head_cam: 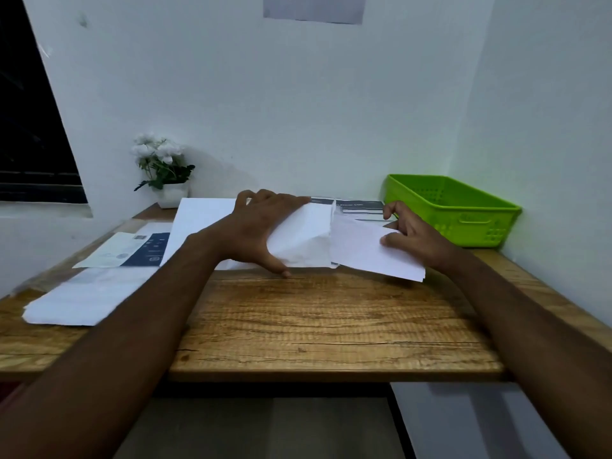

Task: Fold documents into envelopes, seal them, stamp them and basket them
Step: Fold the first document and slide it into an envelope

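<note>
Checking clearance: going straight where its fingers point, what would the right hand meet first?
Probably the white paper envelope gripped by the left hand, beyond its own folded white sheet; depth unclear.

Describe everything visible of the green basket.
The green basket is plastic-looking, rectangular, shallow, its walls pierced with small holes, a handle slot in the near end. It sits upright on the wooden table's far right corner, by the walls. Nothing shows inside. The right hand is near, not touching it.
</note>
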